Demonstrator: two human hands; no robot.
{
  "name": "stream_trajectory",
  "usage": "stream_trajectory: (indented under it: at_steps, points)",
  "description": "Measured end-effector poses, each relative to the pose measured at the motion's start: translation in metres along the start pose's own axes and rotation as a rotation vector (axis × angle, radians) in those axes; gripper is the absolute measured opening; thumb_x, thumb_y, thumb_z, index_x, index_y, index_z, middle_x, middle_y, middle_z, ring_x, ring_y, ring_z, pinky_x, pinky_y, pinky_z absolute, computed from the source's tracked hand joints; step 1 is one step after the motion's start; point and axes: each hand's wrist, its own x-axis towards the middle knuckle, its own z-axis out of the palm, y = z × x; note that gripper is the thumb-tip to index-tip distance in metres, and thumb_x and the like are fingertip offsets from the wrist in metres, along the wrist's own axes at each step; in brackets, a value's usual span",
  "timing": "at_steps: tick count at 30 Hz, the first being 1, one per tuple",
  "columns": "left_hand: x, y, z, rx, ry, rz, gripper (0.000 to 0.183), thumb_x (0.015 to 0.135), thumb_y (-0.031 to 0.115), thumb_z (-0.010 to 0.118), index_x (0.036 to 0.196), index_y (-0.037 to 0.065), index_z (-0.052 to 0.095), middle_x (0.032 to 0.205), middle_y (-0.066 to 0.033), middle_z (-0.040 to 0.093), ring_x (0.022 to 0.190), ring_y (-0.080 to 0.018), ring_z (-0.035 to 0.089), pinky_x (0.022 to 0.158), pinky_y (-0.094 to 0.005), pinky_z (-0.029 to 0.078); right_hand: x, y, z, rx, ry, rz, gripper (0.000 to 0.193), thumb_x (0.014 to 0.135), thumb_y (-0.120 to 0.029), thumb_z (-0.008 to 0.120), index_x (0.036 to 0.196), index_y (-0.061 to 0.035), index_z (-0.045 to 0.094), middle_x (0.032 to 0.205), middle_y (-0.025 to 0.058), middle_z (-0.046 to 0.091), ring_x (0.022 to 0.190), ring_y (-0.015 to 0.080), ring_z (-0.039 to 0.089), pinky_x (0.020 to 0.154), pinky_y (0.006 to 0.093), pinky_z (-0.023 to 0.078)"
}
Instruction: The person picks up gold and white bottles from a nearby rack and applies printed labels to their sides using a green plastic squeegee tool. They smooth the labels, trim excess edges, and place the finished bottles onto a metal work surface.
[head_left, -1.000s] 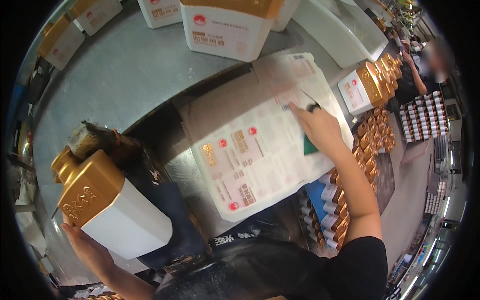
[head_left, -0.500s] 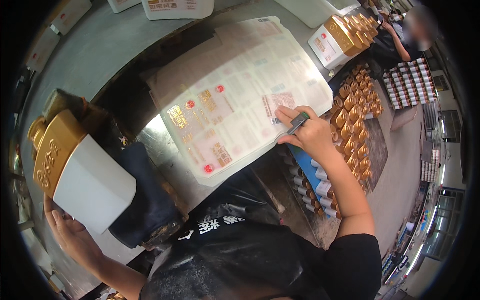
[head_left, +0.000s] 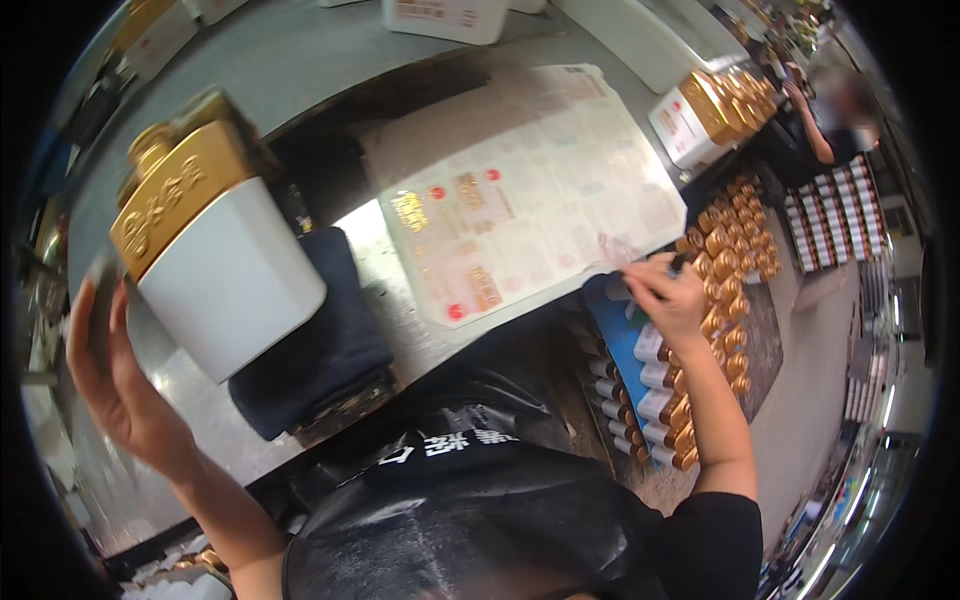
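Note:
My left hand [head_left: 118, 378] is open with fingers spread, just left of a large white bottle with a gold cap [head_left: 222, 272]; whether it touches the bottle I cannot tell. The bottle leans over a dark blue cloth [head_left: 318, 362] on the metal table [head_left: 300, 60]. A big sheet of red and gold labels [head_left: 530, 200] lies on the table. My right hand [head_left: 668, 298] is at the sheet's lower right corner, closed on a dark pen-like tool [head_left: 680, 264].
Rows of small gold-capped bottles [head_left: 722, 262] fill crates to my right, beside a blue tray [head_left: 622, 345]. White and gold boxes [head_left: 700, 115] stand at the back right. Another person [head_left: 832, 128] works at the far right. White boxes [head_left: 445, 15] line the table's far edge.
The view swung left and the bottle now sits higher in it. My left hand came away from under the bottle and spread open. My right hand slid down to the sheet's lower right corner.

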Motion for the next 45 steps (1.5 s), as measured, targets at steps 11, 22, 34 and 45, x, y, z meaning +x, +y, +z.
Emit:
stream_trajectory:
  at_steps: [11, 22, 34, 45]
  points:
    - [-0.044, 0.036, 0.003, 0.319, -0.482, 0.233, 0.048, 0.066, 0.004, 0.077, 0.111, 0.022, 0.072, 0.109, -0.007, 0.068, 0.129, -0.0352, 0.05, 0.116, -0.063, 0.016, 0.073, -0.081, -0.014, 1.011, -0.354, 1.01, 0.022, 0.089, -0.018, 0.068, 0.095, 0.0029, 0.073, 0.089, 0.0069, 0.073, 0.061, 0.0033, 0.055, 0.053, 0.018, 0.042]
    - [-0.026, 0.012, 0.006, 0.344, -0.469, 0.332, 0.084, 0.063, 0.026, 0.086, 0.138, 0.012, 0.051, 0.138, -0.0166, 0.051, 0.13, -0.0376, 0.048, 0.117, -0.0552, 0.012, 0.084, -0.114, -0.012, 1.114, -0.307, 1.051, 0.027, 0.088, -0.021, 0.072, 0.1, 0.0031, 0.071, 0.096, 0.0114, 0.072, 0.052, 0.0042, 0.05, 0.048, 0.0169, 0.04]
    - [-0.026, 0.016, 0.023, 0.106, -0.284, -0.224, 0.117, 0.059, 0.007, 0.087, 0.154, 0.005, 0.018, 0.137, -0.0169, 0.051, 0.096, -0.0341, 0.053, 0.088, -0.0386, 0.045, 0.18, -0.235, 0.005, 0.473, -0.013, -0.376, 0.023, 0.074, -0.007, 0.072, 0.096, -0.0002, 0.073, 0.092, 0.008, 0.072, 0.078, 0.015, 0.064, 0.062, 0.0258, 0.051]
    - [-0.021, 0.023, 0.011, -0.202, -0.329, -0.361, 0.116, 0.069, 0.028, 0.085, 0.155, 0.003, 0.012, 0.155, -0.0168, 0.029, 0.125, -0.0303, 0.046, 0.103, -0.0377, 0.038, 0.163, -0.243, 0.035, 0.323, -0.146, -0.746, 0.027, 0.071, -0.01, 0.076, 0.098, -0.0082, 0.074, 0.091, 0.0072, 0.071, 0.071, 0.0179, 0.064, 0.058, 0.0276, 0.053]
